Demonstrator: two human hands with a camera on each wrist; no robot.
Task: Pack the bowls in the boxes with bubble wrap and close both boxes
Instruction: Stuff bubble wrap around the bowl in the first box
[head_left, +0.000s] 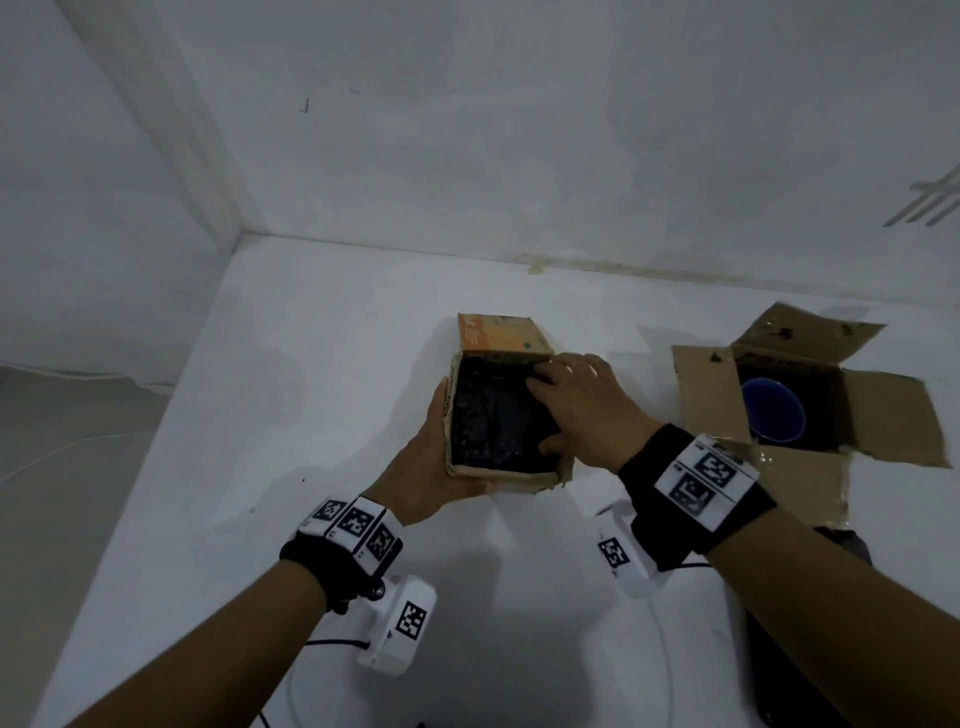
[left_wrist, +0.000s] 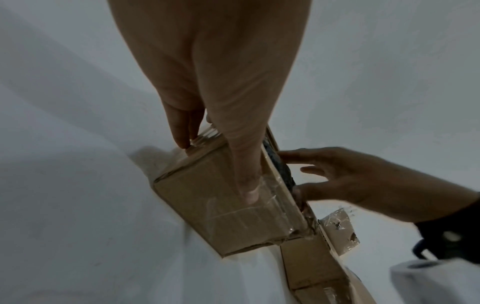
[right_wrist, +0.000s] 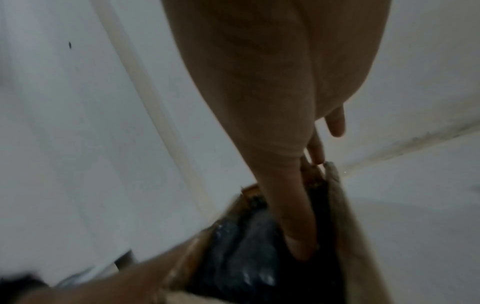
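The small box (head_left: 501, 415) is sitting on the white desk (head_left: 322, 395), its far flap standing up and dark bubble wrap (head_left: 493, 421) filling its opening. The left hand (head_left: 436, 457) is gripping the box's left wall, thumb along the side and fingers curled at the near corner. The right hand (head_left: 587, 410) is pressing spread, fairly straight fingers down on the wrap along the box's right edge. To the right of this box, well apart, a larger box (head_left: 717, 405) is lying with flaps open, a blue bowl (head_left: 774, 410) inside it.
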